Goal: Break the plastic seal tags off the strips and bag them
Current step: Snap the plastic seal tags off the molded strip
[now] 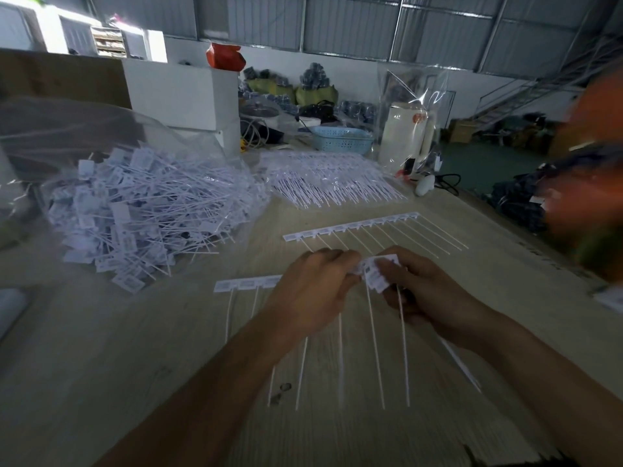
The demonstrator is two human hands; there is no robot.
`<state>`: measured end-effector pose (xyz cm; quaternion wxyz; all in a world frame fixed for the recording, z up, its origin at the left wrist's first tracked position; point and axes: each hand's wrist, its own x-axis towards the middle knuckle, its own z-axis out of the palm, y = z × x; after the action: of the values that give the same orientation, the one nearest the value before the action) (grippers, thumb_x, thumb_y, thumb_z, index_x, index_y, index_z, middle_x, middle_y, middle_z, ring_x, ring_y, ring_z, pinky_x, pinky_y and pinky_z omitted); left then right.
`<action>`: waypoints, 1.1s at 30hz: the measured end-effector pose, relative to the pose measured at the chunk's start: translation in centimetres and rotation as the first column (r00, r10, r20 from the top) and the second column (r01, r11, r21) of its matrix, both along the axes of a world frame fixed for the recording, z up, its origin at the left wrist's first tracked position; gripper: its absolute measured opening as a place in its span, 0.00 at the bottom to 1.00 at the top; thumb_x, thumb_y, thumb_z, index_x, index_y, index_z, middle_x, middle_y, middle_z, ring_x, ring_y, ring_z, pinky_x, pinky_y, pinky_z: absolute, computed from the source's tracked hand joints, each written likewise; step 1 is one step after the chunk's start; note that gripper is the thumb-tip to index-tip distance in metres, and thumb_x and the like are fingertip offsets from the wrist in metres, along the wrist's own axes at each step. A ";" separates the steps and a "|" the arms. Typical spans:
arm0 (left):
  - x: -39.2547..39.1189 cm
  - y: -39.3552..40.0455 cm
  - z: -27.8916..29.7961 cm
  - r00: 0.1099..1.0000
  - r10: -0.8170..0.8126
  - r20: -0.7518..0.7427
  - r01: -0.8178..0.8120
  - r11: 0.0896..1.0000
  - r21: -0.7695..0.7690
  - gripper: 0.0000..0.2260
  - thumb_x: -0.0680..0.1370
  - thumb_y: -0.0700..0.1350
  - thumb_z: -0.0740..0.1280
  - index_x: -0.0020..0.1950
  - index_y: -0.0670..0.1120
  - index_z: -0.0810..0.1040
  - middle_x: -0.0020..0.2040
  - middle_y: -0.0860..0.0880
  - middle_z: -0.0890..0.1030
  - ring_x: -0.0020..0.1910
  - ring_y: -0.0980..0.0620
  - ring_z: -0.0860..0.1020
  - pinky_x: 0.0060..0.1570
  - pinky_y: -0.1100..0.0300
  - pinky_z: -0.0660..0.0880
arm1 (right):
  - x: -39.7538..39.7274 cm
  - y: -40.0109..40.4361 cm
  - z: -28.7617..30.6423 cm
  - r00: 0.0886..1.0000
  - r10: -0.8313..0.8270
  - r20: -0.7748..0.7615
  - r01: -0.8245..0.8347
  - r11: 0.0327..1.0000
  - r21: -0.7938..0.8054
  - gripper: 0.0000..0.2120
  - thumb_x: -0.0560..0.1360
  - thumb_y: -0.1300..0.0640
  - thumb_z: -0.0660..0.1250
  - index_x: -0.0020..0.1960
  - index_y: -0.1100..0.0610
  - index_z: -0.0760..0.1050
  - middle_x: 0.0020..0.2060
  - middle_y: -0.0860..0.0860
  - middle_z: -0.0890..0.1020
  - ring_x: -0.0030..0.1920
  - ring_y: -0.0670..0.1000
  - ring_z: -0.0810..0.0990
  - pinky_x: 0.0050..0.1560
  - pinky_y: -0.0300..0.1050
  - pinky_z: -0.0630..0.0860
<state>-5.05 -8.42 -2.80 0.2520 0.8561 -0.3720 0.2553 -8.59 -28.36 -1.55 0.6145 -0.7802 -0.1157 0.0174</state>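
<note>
My left hand [317, 281] gripped the strip [247, 284]; my right hand [414, 284] pinched loose tags [377, 273]. Snapping close between them seemed cleanest.

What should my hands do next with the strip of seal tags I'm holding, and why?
Probably twist the right hand away to snap its tags off the strip. The left hand already pinches the strip right beside them, so the joint sits between the two grips. Then the freed tags could go onto the loose pile on the open bag at the left.
</note>
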 end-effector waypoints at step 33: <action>-0.1 -0.6 -0.2 0.999 0.050 -0.010 -0.050 0.998 -0.027 0.08 0.78 0.37 0.65 0.56 0.46 0.78 0.45 0.46 0.83 0.44 0.45 0.80 0.43 0.52 0.75 | 0.1 -0.3 0.3 0.900 0.013 0.436 0.171 0.908 -0.381 0.07 0.83 0.49 0.61 0.54 0.53 0.72 0.32 0.46 0.78 0.28 0.45 0.74 0.28 0.40 0.68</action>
<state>-5.19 -9.00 -2.98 0.2587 0.8628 -0.3458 0.2627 -8.45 -28.67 -1.24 0.3962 -0.8802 -0.2093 -0.1563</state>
